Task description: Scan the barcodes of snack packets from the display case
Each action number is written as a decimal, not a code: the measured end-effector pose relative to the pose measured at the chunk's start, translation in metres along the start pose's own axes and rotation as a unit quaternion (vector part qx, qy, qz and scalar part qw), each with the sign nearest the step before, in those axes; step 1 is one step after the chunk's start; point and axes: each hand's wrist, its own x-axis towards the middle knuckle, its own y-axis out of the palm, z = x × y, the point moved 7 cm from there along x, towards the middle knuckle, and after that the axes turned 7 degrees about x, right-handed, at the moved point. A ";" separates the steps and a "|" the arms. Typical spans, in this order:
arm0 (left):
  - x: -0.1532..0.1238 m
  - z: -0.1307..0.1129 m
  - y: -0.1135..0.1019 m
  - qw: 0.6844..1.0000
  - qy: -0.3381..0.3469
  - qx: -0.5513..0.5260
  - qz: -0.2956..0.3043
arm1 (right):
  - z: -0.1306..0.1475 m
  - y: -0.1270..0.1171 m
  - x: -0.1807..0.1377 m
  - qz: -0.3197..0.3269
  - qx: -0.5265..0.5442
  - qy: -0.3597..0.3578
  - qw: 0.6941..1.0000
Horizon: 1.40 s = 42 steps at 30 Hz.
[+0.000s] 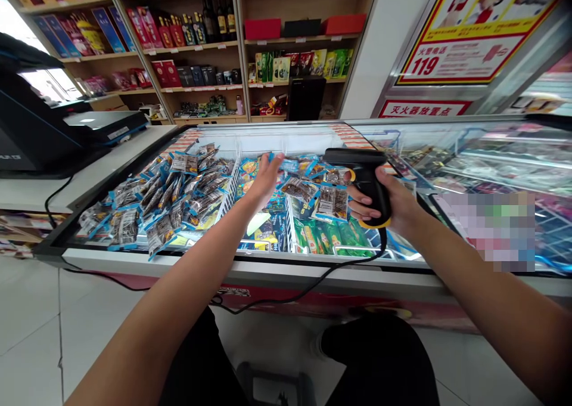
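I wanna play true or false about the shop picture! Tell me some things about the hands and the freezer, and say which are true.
1. The right hand holds a black scanner. True.
2. The left hand holds a bottle. False: it is open and reaches flat over the packets in the freezer.
3. The scanner has a cord. True: a black one hangs down in front of the freezer.
4. The freezer is full of apples. False: it holds wrapped packets in wire baskets.
5. Shelves stand behind the freezer. True.
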 end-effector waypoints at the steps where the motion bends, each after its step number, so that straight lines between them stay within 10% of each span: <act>1: -0.002 -0.002 0.001 0.998 0.021 0.063 0.016 | 0.001 -0.001 0.000 -0.002 0.003 -0.002 1.000; 9: -0.031 -0.021 0.030 0.879 0.244 0.349 0.213 | -0.002 -0.007 0.004 0.010 -0.008 0.011 1.000; 17: -0.043 -0.023 0.027 0.764 0.287 0.528 0.235 | -0.002 -0.007 0.006 0.021 -0.021 0.007 1.000; 21: -0.049 -0.033 0.029 0.754 0.268 0.550 0.237 | -0.002 -0.005 0.005 0.009 -0.027 0.013 1.000; 24: -0.042 -0.042 0.007 0.751 0.192 0.609 0.168 | -0.001 -0.006 0.004 -0.010 -0.022 0.016 1.000; 28: -0.029 -0.047 -0.073 0.720 -0.017 0.693 -0.046 | -0.002 -0.008 0.003 -0.021 -0.019 0.022 0.999; 32: -0.025 -0.059 -0.143 0.726 -0.051 0.651 -0.215 | -0.003 -0.008 0.002 -0.026 -0.030 0.025 0.999; 36: -0.021 -0.053 -0.182 0.751 -0.128 0.600 -0.243 | -0.005 -0.007 0.001 -0.024 -0.031 0.030 0.999; 42: -0.018 -0.048 -0.178 0.749 -0.124 0.609 -0.230 | -0.007 -0.007 0.003 -0.011 -0.026 0.034 0.999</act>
